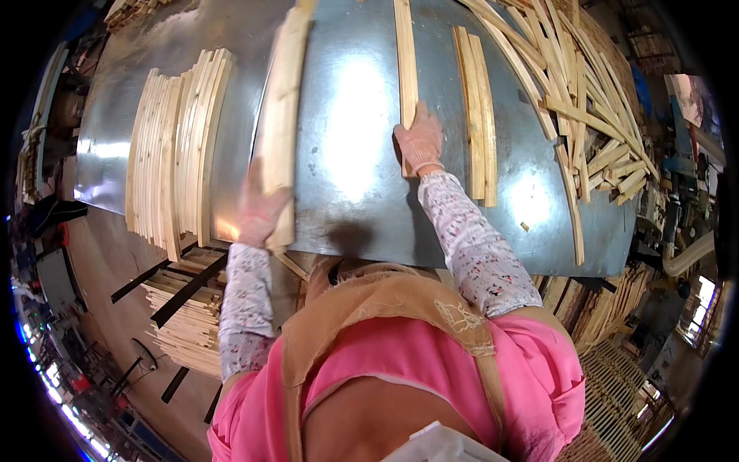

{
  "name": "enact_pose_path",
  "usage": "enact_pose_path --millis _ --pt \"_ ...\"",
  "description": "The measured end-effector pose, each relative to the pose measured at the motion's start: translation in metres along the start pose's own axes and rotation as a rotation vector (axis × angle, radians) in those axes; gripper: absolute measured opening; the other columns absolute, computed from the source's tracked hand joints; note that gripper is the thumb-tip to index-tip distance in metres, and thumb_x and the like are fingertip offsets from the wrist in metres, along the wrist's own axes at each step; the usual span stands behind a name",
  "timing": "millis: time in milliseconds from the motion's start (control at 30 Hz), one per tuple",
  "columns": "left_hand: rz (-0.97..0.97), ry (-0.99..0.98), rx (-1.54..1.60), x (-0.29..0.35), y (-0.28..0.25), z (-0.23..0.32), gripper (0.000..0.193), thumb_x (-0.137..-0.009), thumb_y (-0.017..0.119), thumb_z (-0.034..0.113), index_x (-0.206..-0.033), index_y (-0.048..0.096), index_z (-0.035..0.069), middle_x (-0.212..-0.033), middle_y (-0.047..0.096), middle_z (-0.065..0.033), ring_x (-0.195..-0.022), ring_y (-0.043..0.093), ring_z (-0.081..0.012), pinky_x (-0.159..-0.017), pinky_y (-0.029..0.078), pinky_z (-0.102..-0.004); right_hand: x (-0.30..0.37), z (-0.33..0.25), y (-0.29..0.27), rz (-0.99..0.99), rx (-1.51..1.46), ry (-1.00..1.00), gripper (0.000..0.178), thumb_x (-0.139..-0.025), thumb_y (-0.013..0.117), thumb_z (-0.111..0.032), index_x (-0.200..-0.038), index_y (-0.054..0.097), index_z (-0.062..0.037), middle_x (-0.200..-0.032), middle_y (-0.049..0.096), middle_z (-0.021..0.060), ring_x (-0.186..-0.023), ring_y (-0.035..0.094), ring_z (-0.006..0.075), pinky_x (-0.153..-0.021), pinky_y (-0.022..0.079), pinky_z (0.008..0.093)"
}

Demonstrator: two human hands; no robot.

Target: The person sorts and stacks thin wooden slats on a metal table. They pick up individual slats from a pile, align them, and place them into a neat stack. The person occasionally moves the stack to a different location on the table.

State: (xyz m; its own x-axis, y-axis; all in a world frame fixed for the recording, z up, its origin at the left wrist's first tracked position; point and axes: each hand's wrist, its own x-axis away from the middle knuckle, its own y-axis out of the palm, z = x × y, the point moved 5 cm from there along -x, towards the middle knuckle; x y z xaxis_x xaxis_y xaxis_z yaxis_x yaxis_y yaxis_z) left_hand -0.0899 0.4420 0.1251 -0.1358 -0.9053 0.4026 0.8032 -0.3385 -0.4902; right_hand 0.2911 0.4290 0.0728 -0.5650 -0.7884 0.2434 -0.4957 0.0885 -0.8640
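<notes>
My left hand (260,208), in a pinkish work glove, is closed around the near end of a long pale wooden strip (283,115). Motion smears both the hand and this strip; whether it is one piece or more I cannot tell. Another wooden strip (406,61) lies lengthwise on the metal-topped table (327,223). Over its near end my gloved right hand (422,140) is closed, thumb on the left side and fingers across the top. Just right of that hand, two strips (477,115) lie side by side, apart from it.
Left on the table, several strips stand in a close row (177,146). A tangled heap of strips (593,115) covers the far right, with one long strip (568,200) reaching toward the near edge. Below the table at left are stacked strips (185,323) and dark metal bars (188,291).
</notes>
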Motion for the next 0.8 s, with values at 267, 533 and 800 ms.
enact_pose_path --millis 267,533,800 --pt "0.220 -0.125 -1.103 -0.004 -0.113 -0.112 0.098 -0.099 0.062 0.063 -0.172 0.029 0.009 -0.175 0.030 -0.0248 -0.162 0.028 -0.0415 -0.132 0.018 -0.0568 0.081 -0.057 0.076 -0.425 -0.288 -0.174 0.055 -0.095 0.065 -0.022 -0.146 0.060 -0.0010 -0.093 0.076 0.0225 -0.084 0.074 0.0378 -0.081 0.062 0.0502" --pt "0.205 -0.095 -0.858 -0.025 -0.119 -0.159 0.098 -0.104 0.041 0.075 -0.175 0.023 0.011 -0.182 0.015 -0.0222 -0.167 0.014 -0.0415 -0.135 0.010 -0.0532 0.206 -0.252 0.193 -0.929 -0.054 -0.702 0.090 -0.095 0.070 -0.040 -0.163 0.029 0.0036 -0.096 0.078 0.0244 -0.091 0.076 0.0467 -0.079 0.062 0.0523" --pt "0.269 -0.106 -0.845 -0.027 -0.091 -0.101 0.089 -0.102 0.057 0.065 -0.167 0.040 0.006 -0.173 0.036 -0.0258 -0.160 0.032 -0.0431 -0.132 0.023 -0.0519 0.037 -0.013 0.081 0.204 -0.119 -0.512 0.032 -0.098 0.063 -0.025 -0.115 0.071 0.0011 -0.115 0.072 0.0256 -0.109 0.068 0.0460 -0.100 0.054 0.0542"
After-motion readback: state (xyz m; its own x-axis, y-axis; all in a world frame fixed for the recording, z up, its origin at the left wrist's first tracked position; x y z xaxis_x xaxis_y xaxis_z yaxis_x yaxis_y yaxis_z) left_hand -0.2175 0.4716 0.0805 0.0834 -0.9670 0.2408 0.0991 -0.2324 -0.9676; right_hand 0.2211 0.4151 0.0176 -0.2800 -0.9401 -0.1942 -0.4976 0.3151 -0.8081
